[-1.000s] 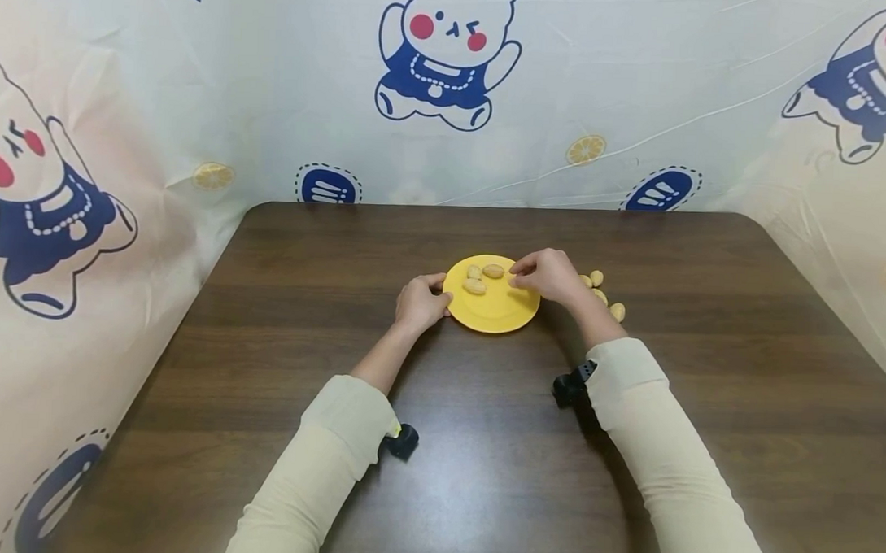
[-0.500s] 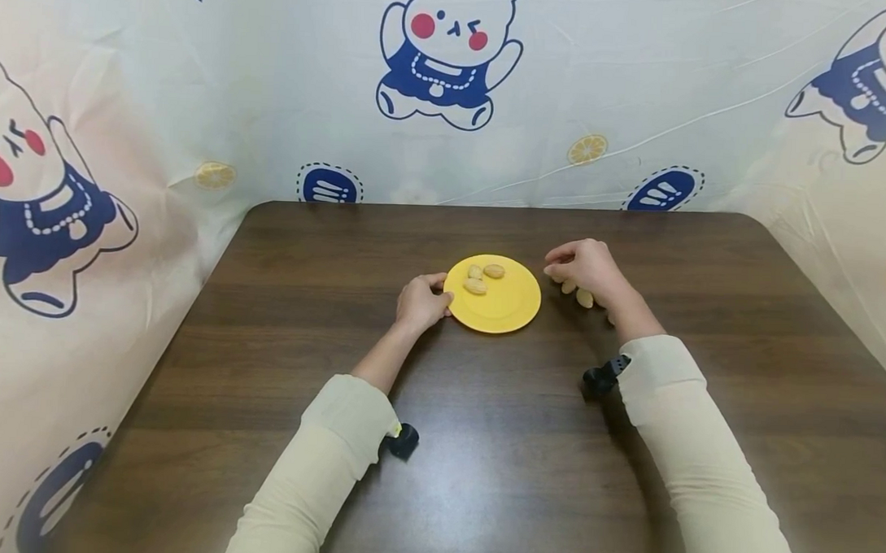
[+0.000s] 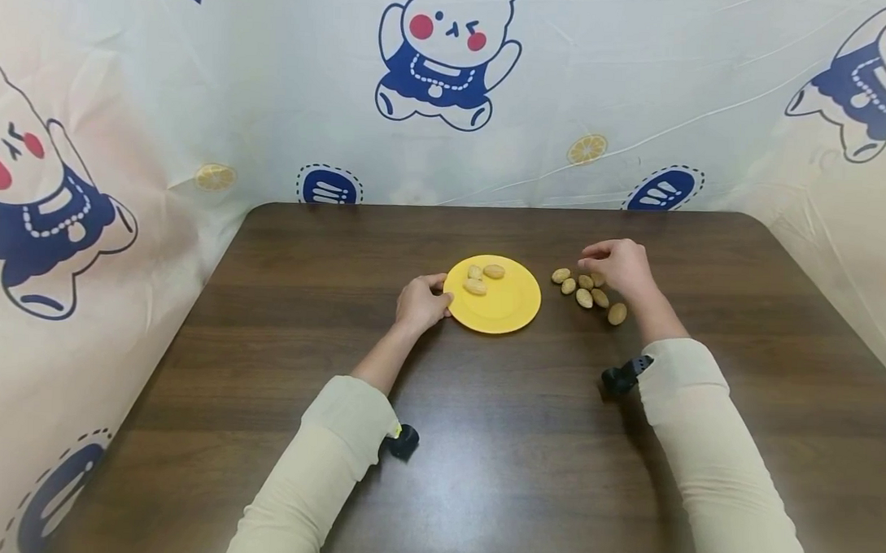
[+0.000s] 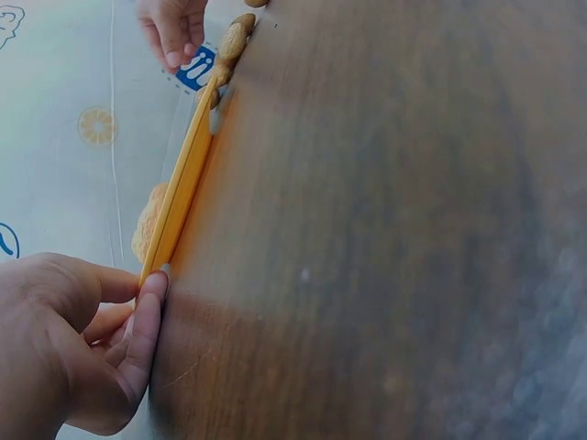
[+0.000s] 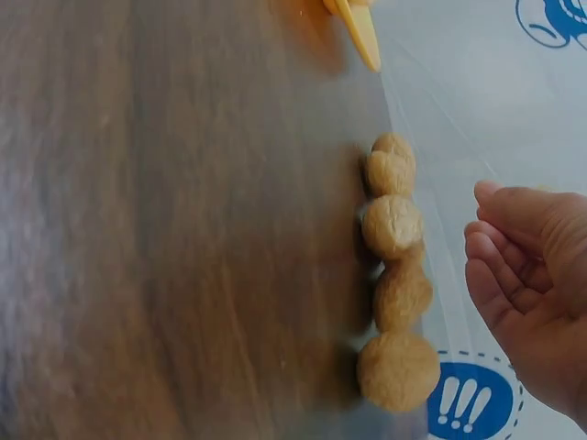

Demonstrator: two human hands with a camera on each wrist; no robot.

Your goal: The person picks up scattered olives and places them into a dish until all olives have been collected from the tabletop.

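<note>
In the head view, a yellow plate bears three shelled-looking tan nuts, apparently peanuts in their shells. My left hand pinches the plate's left rim, thumb below and fingers above; the left wrist view shows this grip on the plate edge-on. Right of the plate lies a loose group of several peanuts. Over the far right side of that group hovers my right hand, fingers loosely bent. The right wrist view has this hand beside a row of peanuts, nothing seen between its fingertips.
The brown wooden table reaches to a printed curtain behind and at both sides. Black wrist cameras sit at both cuffs, the left camera and the right camera close above the tabletop.
My right hand has moved from the plate's right side rightward to the loose peanuts, uncovering more of them. My left hand and the plate with its three peanuts stay in place.
</note>
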